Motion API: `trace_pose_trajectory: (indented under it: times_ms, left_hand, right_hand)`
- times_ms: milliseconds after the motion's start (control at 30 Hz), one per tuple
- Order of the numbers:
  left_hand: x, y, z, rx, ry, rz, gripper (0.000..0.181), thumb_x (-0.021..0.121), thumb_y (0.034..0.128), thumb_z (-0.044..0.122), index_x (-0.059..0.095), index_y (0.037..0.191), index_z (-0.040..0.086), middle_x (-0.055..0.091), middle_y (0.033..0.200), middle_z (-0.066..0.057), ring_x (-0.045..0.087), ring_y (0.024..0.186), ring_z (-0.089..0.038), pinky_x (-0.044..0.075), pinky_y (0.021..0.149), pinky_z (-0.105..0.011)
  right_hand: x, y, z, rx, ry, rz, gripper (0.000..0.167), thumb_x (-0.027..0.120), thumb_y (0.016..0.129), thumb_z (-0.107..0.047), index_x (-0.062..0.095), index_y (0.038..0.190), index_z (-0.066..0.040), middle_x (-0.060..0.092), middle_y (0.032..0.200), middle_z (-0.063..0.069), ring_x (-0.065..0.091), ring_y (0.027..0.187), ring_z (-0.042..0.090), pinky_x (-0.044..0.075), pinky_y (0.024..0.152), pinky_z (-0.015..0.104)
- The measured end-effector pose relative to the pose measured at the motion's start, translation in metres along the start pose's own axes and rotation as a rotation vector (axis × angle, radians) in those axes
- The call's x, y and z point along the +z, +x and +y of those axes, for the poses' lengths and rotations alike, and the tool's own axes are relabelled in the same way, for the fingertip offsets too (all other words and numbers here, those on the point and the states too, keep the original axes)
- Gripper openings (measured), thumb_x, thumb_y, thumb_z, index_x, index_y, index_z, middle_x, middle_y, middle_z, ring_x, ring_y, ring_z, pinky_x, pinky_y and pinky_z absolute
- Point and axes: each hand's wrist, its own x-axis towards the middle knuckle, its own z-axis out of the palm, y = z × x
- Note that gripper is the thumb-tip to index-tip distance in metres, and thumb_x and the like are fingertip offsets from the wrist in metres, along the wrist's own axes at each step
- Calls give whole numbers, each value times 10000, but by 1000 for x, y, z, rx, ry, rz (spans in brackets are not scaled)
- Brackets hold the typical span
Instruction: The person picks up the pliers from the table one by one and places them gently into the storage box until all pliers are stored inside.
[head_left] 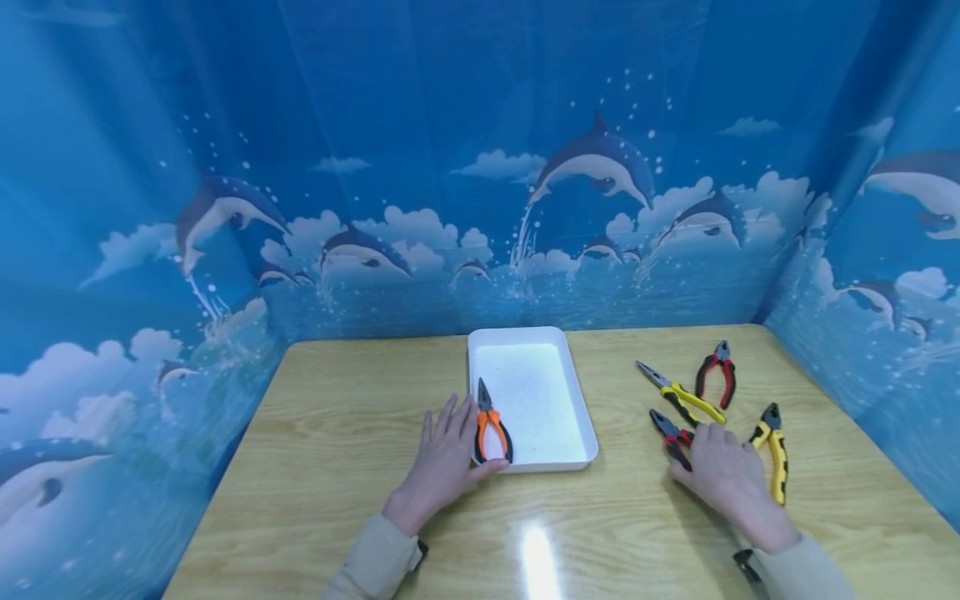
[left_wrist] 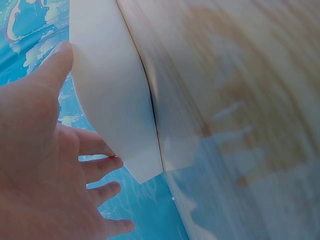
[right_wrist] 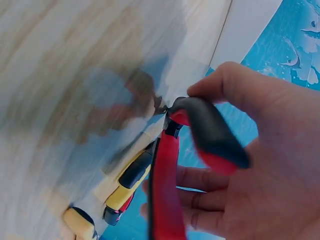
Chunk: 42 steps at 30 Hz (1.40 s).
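Note:
My left hand (head_left: 444, 458) rests at the left side of a white tray (head_left: 543, 400), its fingers spread along the side and its thumb at the near rim. In the left wrist view the thumb and fingertips touch the tray's wall (left_wrist: 110, 90). Orange-and-black long-nose pliers (head_left: 488, 413) lie in the tray near that hand. On the right, my right hand (head_left: 723, 471) grips red-and-black pliers (head_left: 667, 427) by the handles. In the right wrist view the thumb touches the black-backed handle (right_wrist: 207, 127), with the fingers behind the red handle (right_wrist: 165, 185).
Around the right hand lie yellow-and-black long-nose pliers (head_left: 670, 390), a second red-and-black pair (head_left: 722, 360) farther back, and yellow-and-black pliers (head_left: 778, 458) to the right. A blue dolphin curtain (head_left: 420, 167) borders the wooden table (head_left: 337, 417).

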Motion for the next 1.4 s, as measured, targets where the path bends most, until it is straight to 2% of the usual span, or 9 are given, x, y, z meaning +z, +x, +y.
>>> trace_pose_trajectory:
  times_ms: [167, 367, 500, 600, 633, 733, 867, 1067, 1400]
  left_hand:
    - [0, 0, 0, -3, 0, -4, 982, 593, 905, 681, 339, 1562, -3, 272, 1644, -192, 190, 1523, -426, 200, 1179, -699]
    - [-1, 1, 0, -4, -3, 5, 972, 601, 907, 671, 349, 1556, -8, 280, 1638, -199, 198, 1518, -433, 201, 1178, -699]
    - [-1, 0, 0, -5, -11, 6, 970, 609, 907, 663, 351, 1554, -13, 278, 1638, -202, 195, 1518, -435, 197, 1177, -703]
    - [-2, 0, 1, -10, -16, -3, 972, 611, 905, 664, 347, 1557, -6, 273, 1642, -196, 187, 1521, -431, 193, 1180, -699]
    - [-2, 0, 1, -12, -17, -7, 971, 611, 905, 663, 345, 1559, -4, 270, 1643, -194, 184, 1522, -430, 190, 1181, -698]
    - [-2, 0, 1, -17, -15, -11, 972, 608, 904, 666, 344, 1560, 0, 268, 1645, -191, 182, 1523, -429, 191, 1183, -694]
    - [-3, 0, 1, -11, -11, -4, 966, 599, 908, 670, 351, 1557, -2, 275, 1642, -193, 191, 1521, -429, 202, 1180, -695]
    - [-2, 0, 0, -4, -19, 1, 965, 603, 911, 662, 349, 1556, -9, 277, 1640, -198, 192, 1520, -434, 203, 1176, -701]
    - [-1, 0, 0, 1, -20, 6, 957, 604, 914, 654, 349, 1556, -9, 274, 1641, -200, 185, 1521, -435, 195, 1178, -703]
  right_hand:
    - [0, -1, -1, -19, -4, 110, 542, 709, 881, -396, 492, 865, 100, 455, 764, 161, 453, 671, 272, 412, 586, 431]
    - [-1, 0, -7, -59, 4, 367, 537, 711, 858, -397, 431, 773, 53, 410, 728, 160, 376, 617, 274, 312, 532, 394]
    - [-2, 1, -13, -122, 20, 545, 704, 401, 980, -643, 399, 752, 22, 396, 701, 150, 327, 573, 259, 245, 498, 353]
    - [-3, 2, -18, -156, 28, 610, 890, 43, 948, -763, 409, 765, 26, 405, 702, 157, 322, 568, 255, 234, 498, 349]
    - [-4, 3, -19, -161, 30, 613, 910, 17, 939, -767, 418, 773, 33, 409, 706, 160, 326, 571, 257, 239, 501, 352]
    - [-6, 3, -23, -152, 54, 579, 762, 336, 971, -693, 445, 808, 43, 428, 738, 167, 364, 602, 270, 262, 514, 363]
    - [-12, 3, -30, -122, 74, 508, 536, 674, 840, -446, 471, 851, 50, 459, 788, 182, 411, 645, 294, 291, 533, 378]
    - [-22, 5, -45, -104, 48, 416, 562, 715, 844, -415, 508, 957, 96, 510, 885, 237, 466, 730, 339, 353, 590, 425]
    - [-30, 13, -73, -152, 64, 399, 549, 749, 867, -400, 528, 982, 90, 541, 911, 227, 500, 782, 342, 385, 620, 446]
